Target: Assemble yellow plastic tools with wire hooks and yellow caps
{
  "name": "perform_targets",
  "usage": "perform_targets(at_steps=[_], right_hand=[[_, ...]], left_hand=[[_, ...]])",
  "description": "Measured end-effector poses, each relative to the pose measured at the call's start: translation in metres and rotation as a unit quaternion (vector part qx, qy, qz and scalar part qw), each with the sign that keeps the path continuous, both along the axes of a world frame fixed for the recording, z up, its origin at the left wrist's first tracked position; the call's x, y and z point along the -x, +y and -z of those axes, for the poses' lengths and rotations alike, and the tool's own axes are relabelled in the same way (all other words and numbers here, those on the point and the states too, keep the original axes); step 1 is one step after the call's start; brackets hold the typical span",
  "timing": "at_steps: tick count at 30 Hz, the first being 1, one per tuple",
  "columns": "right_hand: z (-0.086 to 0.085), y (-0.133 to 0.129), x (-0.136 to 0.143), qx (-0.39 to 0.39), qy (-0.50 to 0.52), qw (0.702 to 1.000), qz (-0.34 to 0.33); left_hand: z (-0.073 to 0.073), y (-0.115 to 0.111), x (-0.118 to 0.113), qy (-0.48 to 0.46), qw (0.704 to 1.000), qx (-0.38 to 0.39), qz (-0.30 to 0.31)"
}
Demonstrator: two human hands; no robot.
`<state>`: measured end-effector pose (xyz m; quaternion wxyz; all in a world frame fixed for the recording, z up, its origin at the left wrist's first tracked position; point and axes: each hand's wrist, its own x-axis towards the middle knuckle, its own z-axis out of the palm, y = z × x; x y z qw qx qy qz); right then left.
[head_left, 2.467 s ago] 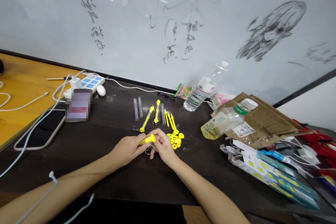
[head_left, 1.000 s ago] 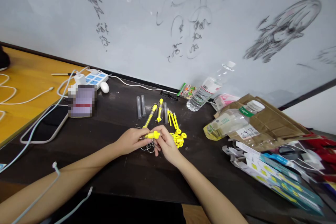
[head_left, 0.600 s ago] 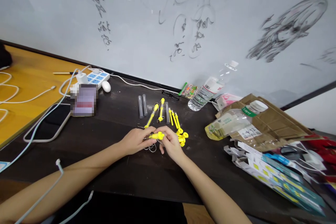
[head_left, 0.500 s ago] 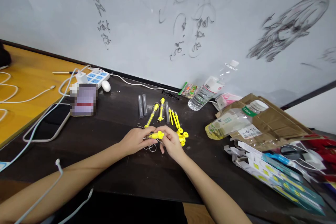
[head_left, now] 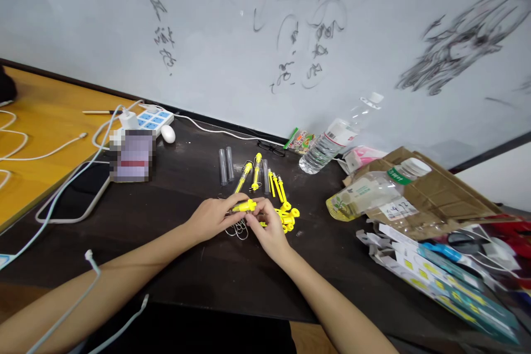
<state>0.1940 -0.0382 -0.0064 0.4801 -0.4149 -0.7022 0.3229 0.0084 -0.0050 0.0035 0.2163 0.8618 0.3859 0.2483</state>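
Between my two hands is a yellow spring scale with a clear tube [head_left: 244, 207]. My left hand [head_left: 211, 219] is closed round its left end, and the fingers of my right hand [head_left: 270, 230] pinch near the yellow cap at its right end. Below them, thin metal wire hooks [head_left: 239, 230] lie on the dark table. Just beyond my hands lie two more yellow spring scales [head_left: 256, 170], clear empty tubes [head_left: 223, 167] and several yellow rods [head_left: 277, 185]. Yellow caps [head_left: 289, 219] are heaped beside my right hand, which partly hides them.
A water bottle [head_left: 327, 146] and a yellow-bottomed drink bottle [head_left: 365, 196] lean at the right, by a brown paper bag [head_left: 440, 185] and an opened box [head_left: 440, 276]. Phones [head_left: 77, 191], a power strip [head_left: 154, 120] and white cables occupy the left. A whiteboard [head_left: 215, 38] stands behind.
The held spring scale and both hands have shifted slightly up. My right fingers have changed position at the cap end, and more of the yellow caps shows. The view has shifted slightly.
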Motion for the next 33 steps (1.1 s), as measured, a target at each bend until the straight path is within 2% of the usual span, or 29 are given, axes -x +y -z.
perform_targets(at_steps=[5,10,17,22,24,27,30,31,33], right_hand=[[-0.004,0.000,0.001,-0.147,-0.113,0.982,0.046],[-0.001,-0.006,0.001,-0.215,-0.181,0.954,0.102],[-0.006,0.000,-0.009,-0.284,-0.223,0.932,0.043],[-0.016,0.009,-0.018,-0.332,-0.318,0.888,0.011],[-0.017,0.008,-0.020,-0.314,-0.327,0.891,0.003],[-0.015,0.005,-0.018,-0.235,-0.253,0.938,-0.028],[-0.012,0.004,-0.013,-0.093,-0.083,0.991,-0.049],[-0.012,0.004,-0.012,-0.032,-0.022,0.997,-0.060],[-0.011,0.005,-0.009,0.091,0.072,0.987,-0.110]], left_hand=[[0.001,0.000,-0.001,-0.001,1.000,-0.009,-0.018],[0.002,0.001,0.000,0.000,1.000,-0.006,-0.001],[0.005,0.006,0.008,-0.008,0.998,-0.021,0.051],[-0.001,0.006,0.009,-0.036,0.997,0.004,0.064],[-0.005,0.005,0.008,-0.055,0.996,0.016,0.070],[-0.010,0.003,0.008,-0.082,0.994,0.031,0.070],[-0.010,0.001,0.007,-0.074,0.993,0.034,0.086],[-0.010,0.000,0.007,-0.065,0.993,0.032,0.096],[-0.009,-0.001,0.006,-0.051,0.992,0.028,0.111]])
